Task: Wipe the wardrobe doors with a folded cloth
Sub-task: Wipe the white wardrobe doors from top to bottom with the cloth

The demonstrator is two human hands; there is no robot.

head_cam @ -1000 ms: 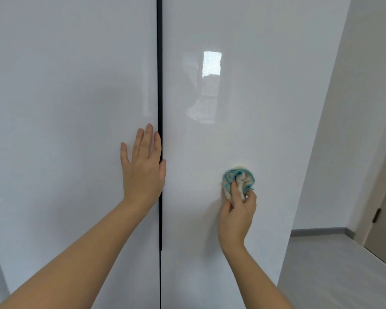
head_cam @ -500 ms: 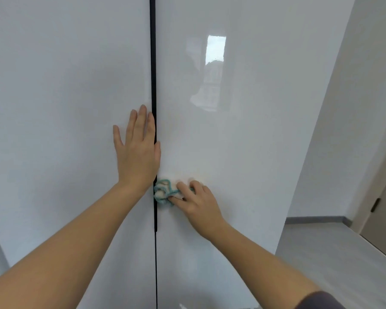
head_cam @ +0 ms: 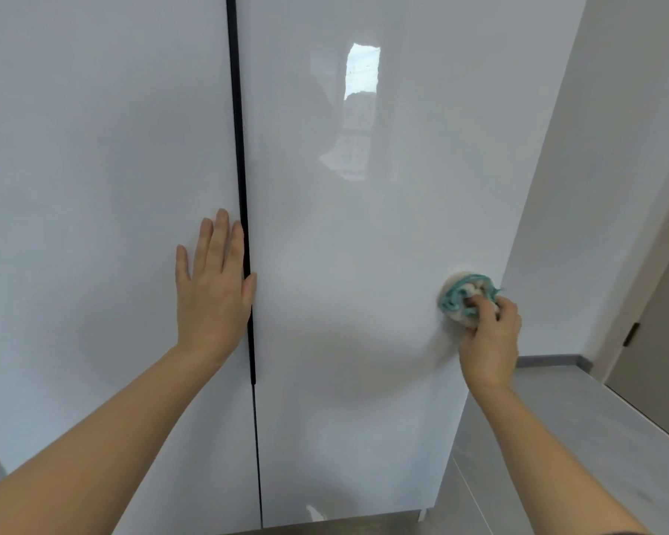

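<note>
Grips the bunched teal-and-white cloth (head_cam: 465, 299) in the right hand (head_cam: 489, 334) and presses it on the right wardrobe door (head_cam: 364, 225), close to its right edge. Rests the left hand (head_cam: 211, 287) flat, fingers straight, on the left wardrobe door (head_cam: 93, 187) just beside the dark gap (head_cam: 240, 148), well apart from the right hand. Leaves almost the whole door width to the left of the cloth, so probably needs a leftward stroke.

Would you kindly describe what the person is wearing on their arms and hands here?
The left hand and right hand are bare: no gloves, rings or watch show. The left forearm and right forearm are uncovered. A sliver of dark fabric, probably a sleeve, shows at the bottom edge.
</note>
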